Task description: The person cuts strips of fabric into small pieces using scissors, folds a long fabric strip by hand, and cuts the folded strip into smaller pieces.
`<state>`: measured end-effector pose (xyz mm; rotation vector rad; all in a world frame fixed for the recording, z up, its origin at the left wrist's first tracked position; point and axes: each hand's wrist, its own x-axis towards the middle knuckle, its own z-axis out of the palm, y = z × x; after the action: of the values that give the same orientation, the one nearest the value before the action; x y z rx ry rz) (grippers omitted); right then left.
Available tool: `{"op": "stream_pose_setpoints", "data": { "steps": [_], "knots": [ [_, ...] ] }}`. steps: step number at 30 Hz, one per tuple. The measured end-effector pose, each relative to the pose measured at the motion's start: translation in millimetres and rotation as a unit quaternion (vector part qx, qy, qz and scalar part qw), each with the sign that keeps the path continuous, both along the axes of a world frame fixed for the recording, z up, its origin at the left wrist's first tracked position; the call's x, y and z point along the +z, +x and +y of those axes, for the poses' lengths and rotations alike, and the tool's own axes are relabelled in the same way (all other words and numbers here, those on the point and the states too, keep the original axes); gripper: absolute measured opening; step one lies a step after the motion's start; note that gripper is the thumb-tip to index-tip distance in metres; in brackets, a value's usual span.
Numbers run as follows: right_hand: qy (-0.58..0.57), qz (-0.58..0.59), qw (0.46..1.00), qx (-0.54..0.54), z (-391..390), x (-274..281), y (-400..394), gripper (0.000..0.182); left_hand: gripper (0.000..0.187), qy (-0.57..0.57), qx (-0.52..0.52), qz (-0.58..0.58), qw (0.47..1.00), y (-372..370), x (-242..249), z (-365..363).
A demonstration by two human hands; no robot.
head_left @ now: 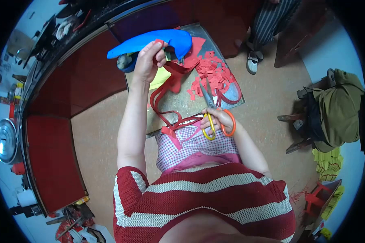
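Note:
My left hand (149,60) is raised over the low table (194,103), its fingers pinched on a small piece of red material (159,41). In my right hand (220,121), near my lap, is a pair of scissors (209,102) with one yellow and one orange handle. The blades point away from me and stand apart. Long dark red strips (160,111) loop from the table to my checked apron (190,141). A heap of small cut red pieces (215,75) lies beyond the scissors. Under my left hand is a yellow piece (161,77).
A blue item (138,40) lies across the table's far left side. Another person's striped trouser leg (267,24) and shoe (252,65) are beyond the table. At right stands a chair with an olive garment (340,109). Yellow bundles (328,164) lie behind it. Red cabinets (52,158) line the left.

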<state>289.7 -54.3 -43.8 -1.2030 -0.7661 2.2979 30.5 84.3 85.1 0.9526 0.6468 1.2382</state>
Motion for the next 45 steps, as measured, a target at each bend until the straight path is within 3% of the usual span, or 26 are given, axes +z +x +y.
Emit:
{"op": "stream_pose_setpoints", "data": {
  "steps": [7,15,21,23,27,35,36,38,39,41,42,44,45],
  "knots": [
    [0.023,-0.047,0.998,-0.02,-19,7,-1,0.039,0.019,0.087,0.031,-0.035,0.995,7,62,33],
    [0.024,-0.019,0.999,-0.04,-33,3,7,0.039,0.018,0.121,0.06,-0.011,0.991,-4,109,41],
    [0.04,-0.011,0.998,-0.041,-39,0,6,0.039,0.019,0.094,0.023,-0.039,0.995,-7,118,10],
    [0.031,-0.008,0.999,-0.03,-38,3,5,0.039,0.02,0.113,-0.06,-0.082,0.988,-15,121,5],
    [0.034,-0.01,0.999,-0.04,-42,1,4,0.039,0.022,0.092,-0.109,-0.099,0.985,-26,110,3],
    [0.071,0.007,0.996,-0.059,-45,10,6,0.028,0.022,0.13,-0.131,-0.027,0.982,-18,110,-45],
    [0.138,-0.037,0.988,-0.059,-42,15,6,0.027,0.022,0.148,-0.12,-0.012,0.982,-15,117,-63],
    [0.241,-0.142,0.958,-0.058,-36,33,4,0.023,0.02,0.192,-0.119,0.034,0.974,-14,130,-95],
    [0.335,-0.219,0.916,-0.034,-30,44,3,0.023,0.019,0.22,-0.125,0.055,0.966,-16,134,-110],
    [0.553,-0.415,0.722,0.001,-8,52,-5,0.031,0.021,0.244,-0.094,0.083,0.962,-26,138,-139],
    [0.557,-0.414,0.72,0.006,7,60,-16,0.031,0.021,0.268,-0.087,0.083,0.956,-29,140,-152],
    [0.63,-0.451,0.632,0.029,39,80,-44,0.032,0.02,0.295,-0.089,0.081,0.948,-39,141,-177],
    [0.636,-0.447,0.628,0.033,64,73,-60,0.032,0.02,0.304,-0.091,0.077,0.945,-41,141,-188]
  ]
}}
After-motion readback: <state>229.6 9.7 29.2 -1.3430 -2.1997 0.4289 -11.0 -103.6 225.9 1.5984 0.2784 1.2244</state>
